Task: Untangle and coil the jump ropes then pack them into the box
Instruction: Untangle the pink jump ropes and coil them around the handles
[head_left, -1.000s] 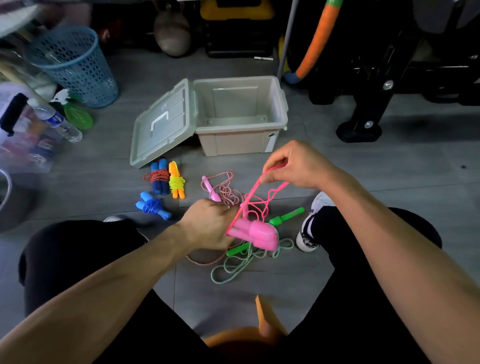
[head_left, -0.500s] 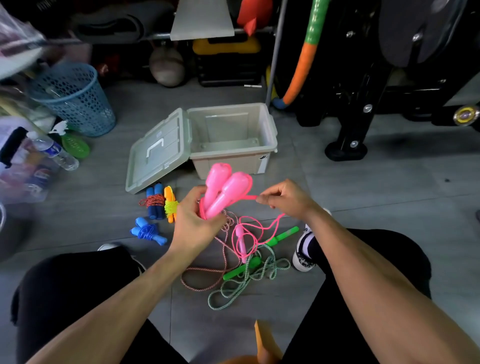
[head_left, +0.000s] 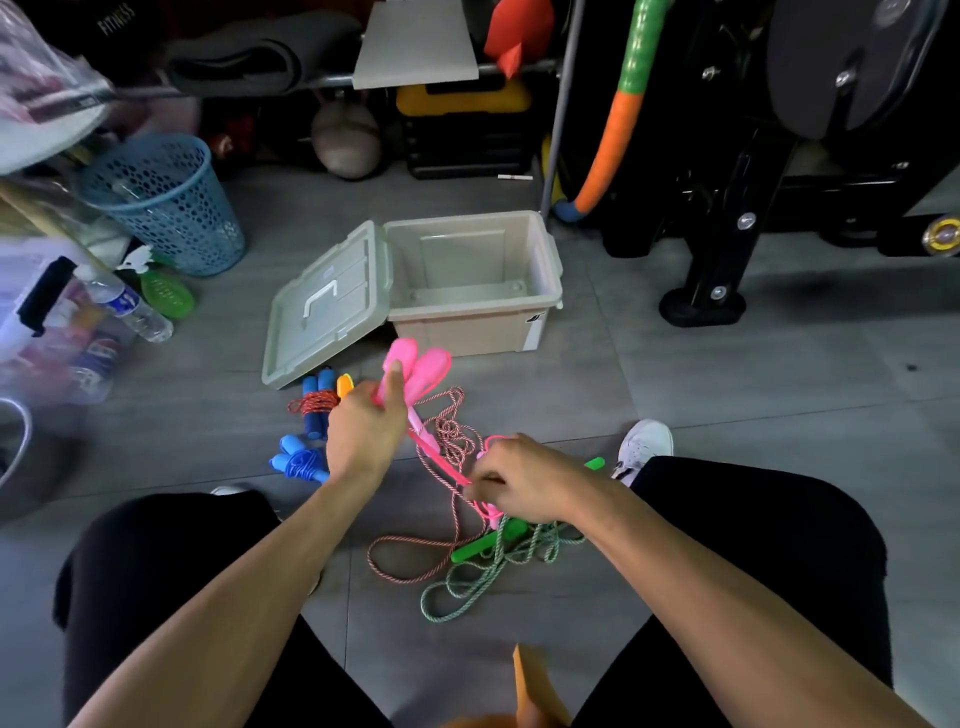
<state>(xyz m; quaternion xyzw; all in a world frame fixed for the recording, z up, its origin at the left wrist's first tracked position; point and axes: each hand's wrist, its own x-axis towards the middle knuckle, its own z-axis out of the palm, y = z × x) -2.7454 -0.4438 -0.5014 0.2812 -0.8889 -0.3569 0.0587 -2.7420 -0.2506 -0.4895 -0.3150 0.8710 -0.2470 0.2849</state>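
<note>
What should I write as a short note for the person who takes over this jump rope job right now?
Left hand grips both pink handles, held upright.
Right hand pinches the pink cord lower down.
Box is open and holds no ropes; its lid leans at its left.
Done: three coiled ropes lie on the floor: blue, blue-handled red, and one with an orange handle, partly hidden.
Left: coil the pink one, untangle the striped rope and green rope, then pack all.
</note>
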